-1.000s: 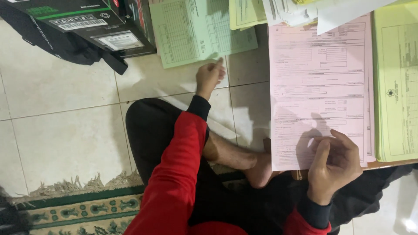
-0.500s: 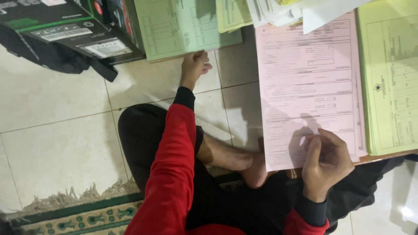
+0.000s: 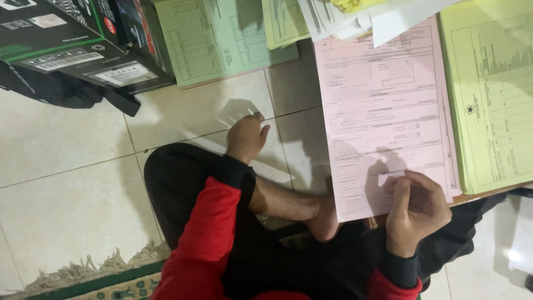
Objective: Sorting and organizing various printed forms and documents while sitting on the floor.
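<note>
I sit cross-legged on a tiled floor in red sleeves and black trousers. My left hand [image 3: 247,136] rests by my left knee with its fingers curled in and nothing in it. It lies a little below a green form [image 3: 222,39]. My right hand [image 3: 416,211] pinches the lower right part of the top sheet of a pink form stack [image 3: 383,100], thumb and fingers closed on the paper. The stack lies on a board over my right leg. My bare foot [image 3: 322,219] shows just under the stack's lower left corner.
A yellow-green form stack [image 3: 488,94] lies to the right of the pink one. White and yellow papers [image 3: 361,14] overlap at the top. A black cardboard box [image 3: 83,50] on dark cloth sits at top left. A fringed green rug [image 3: 94,278] lies at bottom left.
My left hand has drawn back from the edge of the green form toward my knee and curled shut. My right hand stays on the pink sheet's lower part.
</note>
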